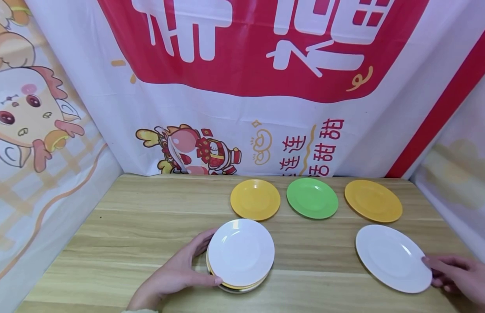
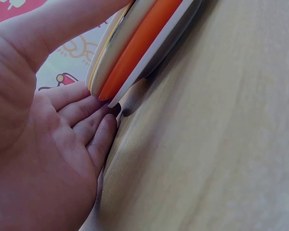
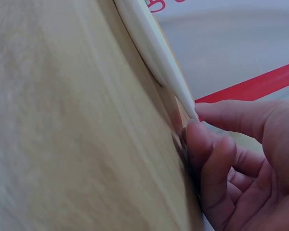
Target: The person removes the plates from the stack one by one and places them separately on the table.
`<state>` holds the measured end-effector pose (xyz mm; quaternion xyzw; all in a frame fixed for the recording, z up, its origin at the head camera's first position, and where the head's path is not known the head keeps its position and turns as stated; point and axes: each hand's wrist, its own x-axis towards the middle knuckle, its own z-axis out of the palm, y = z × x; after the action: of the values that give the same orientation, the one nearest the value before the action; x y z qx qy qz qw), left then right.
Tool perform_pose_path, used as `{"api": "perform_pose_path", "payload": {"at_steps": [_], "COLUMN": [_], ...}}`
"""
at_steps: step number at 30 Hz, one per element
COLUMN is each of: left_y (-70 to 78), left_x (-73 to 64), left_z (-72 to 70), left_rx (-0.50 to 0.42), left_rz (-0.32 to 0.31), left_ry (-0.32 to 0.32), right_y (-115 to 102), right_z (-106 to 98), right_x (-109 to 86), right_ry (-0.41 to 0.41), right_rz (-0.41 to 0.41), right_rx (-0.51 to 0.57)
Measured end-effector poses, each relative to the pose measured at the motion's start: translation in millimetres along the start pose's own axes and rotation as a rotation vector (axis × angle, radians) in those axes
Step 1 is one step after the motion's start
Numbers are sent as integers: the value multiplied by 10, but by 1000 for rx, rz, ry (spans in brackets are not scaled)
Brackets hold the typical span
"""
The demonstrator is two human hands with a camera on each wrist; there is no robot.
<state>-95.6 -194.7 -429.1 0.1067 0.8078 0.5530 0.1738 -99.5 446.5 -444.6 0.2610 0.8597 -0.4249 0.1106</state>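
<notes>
My left hand (image 1: 179,269) grips a stack of plates by its left side, with the thumb at the front rim and the fingers round the back. A white plate (image 1: 241,252) tops the stack. Edge-on in the left wrist view, an orange plate (image 2: 139,48) shows among pale and yellow rims, and the fingers (image 2: 89,118) curl at the stack's lower edge. At the right, my right hand (image 1: 461,276) pinches the rim of a single white oval plate (image 1: 393,258). The right wrist view has that plate's edge (image 3: 156,53) between thumb and forefinger, close over the wood.
Along the back of the wooden table (image 1: 148,217) lie a yellow plate (image 1: 255,200), a green plate (image 1: 312,198) and a yellow oval plate (image 1: 373,201). Printed cloth (image 1: 211,104) hangs behind the table and at both sides.
</notes>
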Motion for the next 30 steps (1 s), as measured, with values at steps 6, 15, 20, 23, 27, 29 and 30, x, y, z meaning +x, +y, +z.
{"api": "perform_pose_path", "payload": {"at_steps": [6,15,20,23,27,29,30], "left_y": [2,2,-7,-10,-13,-14,-13], "left_x": [10,13,-3,-8,-5,-5,-5], "left_z": [-2,-21,-17,-13,-7,-4,-2], "left_rx": [13,5,8,14,17,19,18], "left_rz": [18,37,30,28,32,34,34], "left_ry": [2,7,6,3,2,1,0], "right_y": [4,-383,-758,-981,-1288,-1429,-1491], "right_z": [-6,61,229,421,756,925,1008], "right_x": [1,-194,-406,-498,-627,-693,-725], "right_ry": [64,195,168,118,34,-6,-21], "right_rz": [26,-98,-307,-397,-467,-483,-489], "right_rx": [116,136,56,43,23,13,8]}}
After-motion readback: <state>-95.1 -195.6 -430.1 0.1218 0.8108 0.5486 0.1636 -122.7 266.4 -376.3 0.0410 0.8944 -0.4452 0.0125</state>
